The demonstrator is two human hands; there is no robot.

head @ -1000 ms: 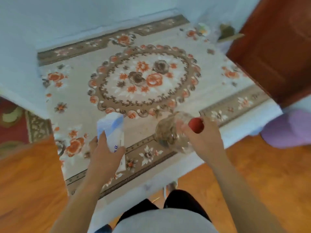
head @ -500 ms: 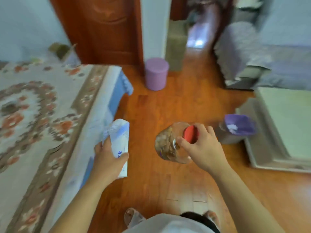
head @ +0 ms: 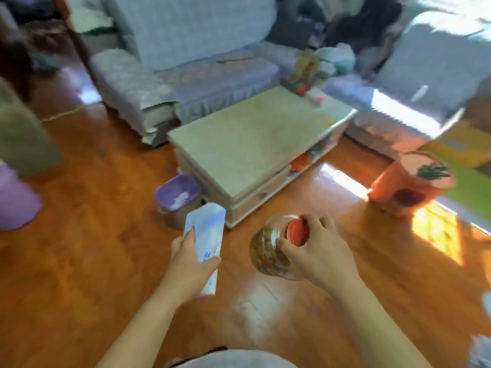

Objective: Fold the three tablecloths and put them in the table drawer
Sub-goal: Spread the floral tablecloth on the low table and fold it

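My left hand [head: 190, 264] grips a white and blue soft pack [head: 206, 235], held upright over the wooden floor. My right hand [head: 321, 252] holds a clear jar [head: 268, 251] of brown contents by its red lid [head: 297, 231], tilted. A low pale coffee table [head: 247, 147] stands ahead, with a drawer front [head: 261, 193] on its near side. The dining table and its tablecloths are out of view.
A purple bin [head: 176, 199] sits at the coffee table's near corner. Grey covered sofas [head: 186, 67] stand behind and right. An orange stool [head: 406, 187] is on the right, a purple stool [head: 16, 205] at the left edge. Wooden floor [head: 79, 261] lies below.
The view has swung right, away from the floral-clothed table to the living room with the coffee table. Both hands keep the same hold on the pack and the jar.
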